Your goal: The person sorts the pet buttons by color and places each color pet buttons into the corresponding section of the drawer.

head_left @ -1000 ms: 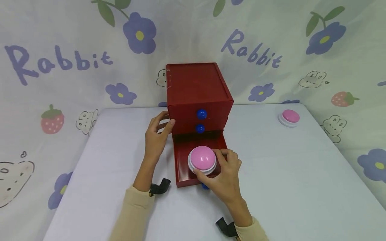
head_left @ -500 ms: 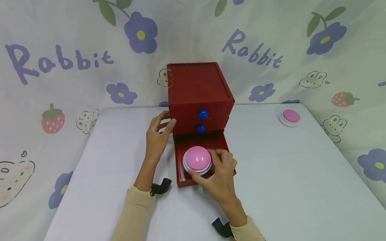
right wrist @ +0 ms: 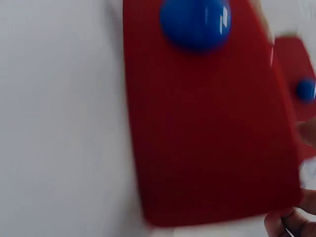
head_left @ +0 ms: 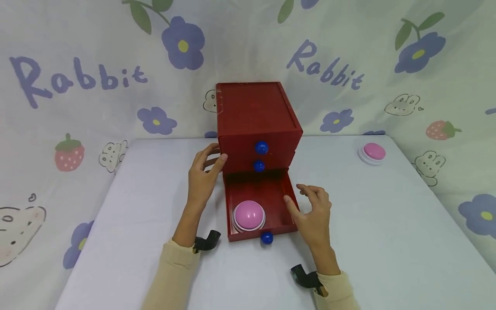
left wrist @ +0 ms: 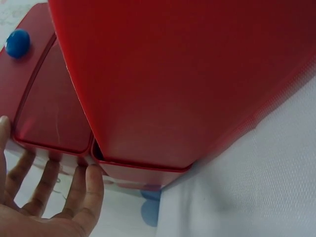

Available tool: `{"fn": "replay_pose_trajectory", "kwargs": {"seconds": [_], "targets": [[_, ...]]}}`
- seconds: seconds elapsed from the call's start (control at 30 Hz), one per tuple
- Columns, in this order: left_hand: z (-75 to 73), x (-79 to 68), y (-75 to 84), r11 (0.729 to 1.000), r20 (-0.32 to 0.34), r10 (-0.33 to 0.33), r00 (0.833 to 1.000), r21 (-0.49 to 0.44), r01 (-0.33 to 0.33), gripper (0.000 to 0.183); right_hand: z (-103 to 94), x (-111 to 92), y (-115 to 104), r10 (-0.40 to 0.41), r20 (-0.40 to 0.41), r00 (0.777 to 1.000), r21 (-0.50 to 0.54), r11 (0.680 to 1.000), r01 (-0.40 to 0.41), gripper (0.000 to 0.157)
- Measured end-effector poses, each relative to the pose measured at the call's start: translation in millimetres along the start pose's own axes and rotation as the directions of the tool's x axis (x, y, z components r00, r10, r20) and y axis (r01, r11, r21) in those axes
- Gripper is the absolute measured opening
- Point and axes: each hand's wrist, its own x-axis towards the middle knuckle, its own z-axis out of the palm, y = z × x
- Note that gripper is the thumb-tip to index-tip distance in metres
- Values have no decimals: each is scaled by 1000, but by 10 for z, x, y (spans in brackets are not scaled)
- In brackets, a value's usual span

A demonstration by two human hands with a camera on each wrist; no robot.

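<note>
A red drawer cabinet point(head_left: 255, 107) stands in the middle of the table, its bottom drawer point(head_left: 271, 198) pulled out toward me. Inside that drawer, at the front left corner, lies a pink dome button point(head_left: 249, 215) on a white base. My left hand point(head_left: 201, 176) rests against the cabinet's left side, thumb at the front edge; the left wrist view shows its fingers point(left wrist: 91, 192) spread along the red side. Beside the drawer's right wall is my right hand point(head_left: 313, 215), fingers parted and holding nothing. The right wrist view has the drawer front point(right wrist: 207, 128) with its blue knob point(right wrist: 196, 22).
Another pink button point(head_left: 373, 153) on a white base sits at the table's back right. Two upper drawers with blue knobs point(head_left: 261, 147) are closed. A printed cloth point(head_left: 248, 38) hangs behind the white table point(head_left: 387, 241).
My right hand has let go of the pink dome button and moved right. The button shifted left and toward me into the drawer's front left corner. My left hand stayed put.
</note>
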Motion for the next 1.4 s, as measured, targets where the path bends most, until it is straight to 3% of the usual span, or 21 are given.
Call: {"fn": "replay_pose_trajectory", "kwargs": {"seconds": [0.17, 0.33, 0.47, 0.8, 1.1, 1.17, 1.4], "targets": [[-13, -14, -17, 1000, -4, -9, 1000, 8, 9, 50, -87, 98, 422, 155, -7, 988, -69, 985, -155, 38], [-35, -37, -24, 1000, -14, -23, 1000, 7, 23, 49, -245, 234, 808, 330, -33, 943, -168, 929, -331, 44], [-13, -43, -21, 1000, -12, -22, 1000, -6, 21, 49, -449, 348, 1029, 400, -82, 913, -209, 888, -409, 52], [-14, -28, -21, 999, -28, -44, 999, -15, 44, 50, -779, 585, 1437, 487, -140, 862, -273, 818, -507, 68], [32, -119, 297, 998, 6, -60, 998, -24, 60, 51, -957, 815, 1810, 519, -201, 831, -316, 768, -557, 76], [35, -125, 325, 998, 7, -59, 998, -23, 59, 50, -980, 870, 1861, 540, -204, 816, -316, 753, -577, 79], [60, -98, 359, 998, 8, -44, 999, -32, 45, 50, -1048, 1084, 2006, 563, -214, 798, -315, 734, -602, 93]]}}
